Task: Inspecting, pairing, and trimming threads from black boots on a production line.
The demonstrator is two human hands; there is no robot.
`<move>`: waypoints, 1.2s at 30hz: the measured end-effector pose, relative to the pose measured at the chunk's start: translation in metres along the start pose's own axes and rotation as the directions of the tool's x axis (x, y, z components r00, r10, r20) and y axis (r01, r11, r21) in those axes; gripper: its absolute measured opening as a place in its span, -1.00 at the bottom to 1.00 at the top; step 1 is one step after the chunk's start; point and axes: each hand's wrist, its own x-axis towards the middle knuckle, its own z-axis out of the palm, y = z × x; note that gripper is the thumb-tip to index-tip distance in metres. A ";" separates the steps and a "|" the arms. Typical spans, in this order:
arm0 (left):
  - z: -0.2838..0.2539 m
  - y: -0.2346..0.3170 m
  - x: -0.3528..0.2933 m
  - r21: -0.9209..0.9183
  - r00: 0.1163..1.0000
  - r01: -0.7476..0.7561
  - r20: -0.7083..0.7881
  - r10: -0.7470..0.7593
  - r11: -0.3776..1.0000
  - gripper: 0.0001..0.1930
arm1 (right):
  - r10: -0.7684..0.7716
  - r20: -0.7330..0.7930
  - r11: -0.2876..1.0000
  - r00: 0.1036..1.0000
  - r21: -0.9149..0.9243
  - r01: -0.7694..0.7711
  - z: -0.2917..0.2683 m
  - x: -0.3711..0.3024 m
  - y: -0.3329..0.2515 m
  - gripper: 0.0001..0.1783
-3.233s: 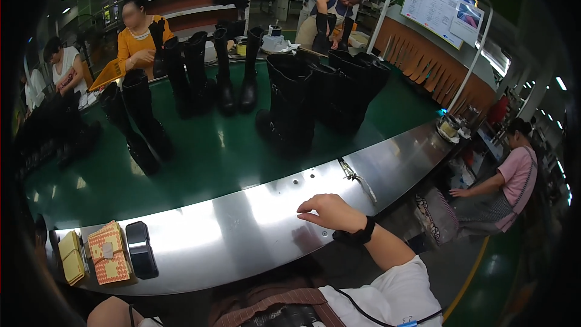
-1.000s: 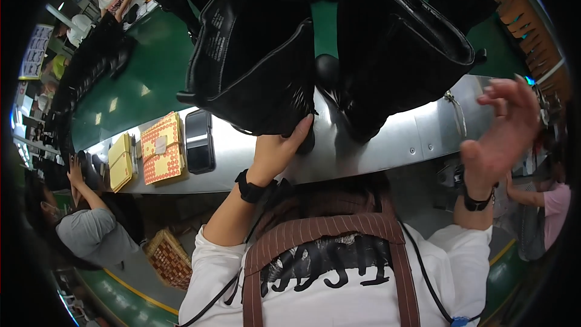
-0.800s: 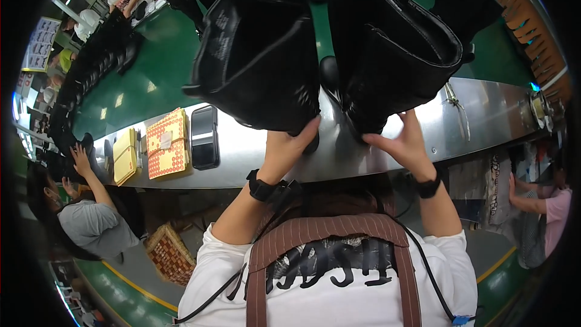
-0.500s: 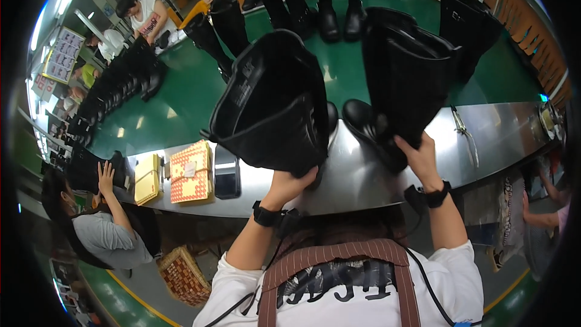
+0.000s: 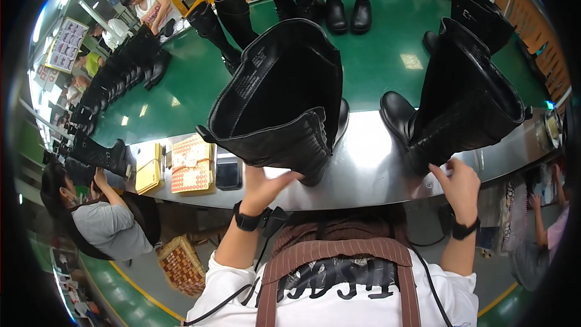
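Two tall black boots stand on the shiny metal edge of the bench, their wide shafts gaping toward me. Just below the folded-back shaft of the left boot (image 5: 275, 145) is my left hand (image 5: 263, 189), thumb stretched out toward the boot's heel. The fingers of that hand are partly hidden under the shaft. By the heel of the right boot (image 5: 466, 118), my right hand (image 5: 458, 186) has its thumb and fingers apart, with nothing held between them. The toes of both boots point away from me.
Left of the boots lie a dark phone (image 5: 229, 174), a patterned orange bundle (image 5: 192, 166) and a yellow bundle (image 5: 148, 168). More black boots stand on the green bench (image 5: 375, 66). A co-worker (image 5: 106, 224) handles a boot at left. A woven basket (image 5: 181, 266) is on the floor.
The right boot has come down onto the metal edge and turned, its shaft now leaning right. My right hand has moved right and loosened from it. My left hand has shifted slightly left.
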 end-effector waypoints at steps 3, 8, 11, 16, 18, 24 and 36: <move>-0.023 0.051 0.029 0.202 0.760 -0.446 -0.428 0.489 0.872 0.09 | -0.232 0.159 0.950 0.960 0.250 0.188 -0.017 -0.012 -0.025 -0.63; -0.019 0.138 0.039 0.786 0.846 -0.417 0.154 0.510 0.456 -0.32 | -0.498 -0.206 0.601 0.842 0.618 0.507 0.002 0.012 -0.110 -0.55; -0.013 0.160 0.030 0.751 0.887 -0.454 0.330 0.323 0.480 -0.62 | -0.562 -0.268 0.450 0.782 0.695 0.561 0.006 0.035 -0.158 -0.39; -0.031 0.166 -0.008 0.473 0.771 -0.635 0.430 0.469 0.610 -0.74 | -0.597 -0.138 0.504 0.791 0.702 0.503 0.016 0.055 -0.196 -0.70; -0.043 0.164 -0.016 0.467 0.775 -0.628 0.444 0.450 0.622 -0.72 | -0.609 -0.224 0.424 0.761 0.718 0.551 0.021 0.056 -0.196 -0.78; -0.039 0.164 0.007 0.571 0.788 -0.611 0.367 0.495 0.548 -0.70 | -0.596 -0.341 0.286 0.727 0.756 0.589 0.035 0.056 -0.197 -0.76; 0.015 0.033 0.014 0.661 0.756 -0.341 -0.230 0.613 0.669 0.36 | -0.576 0.346 0.683 0.740 0.701 0.205 0.097 0.055 -0.143 -0.67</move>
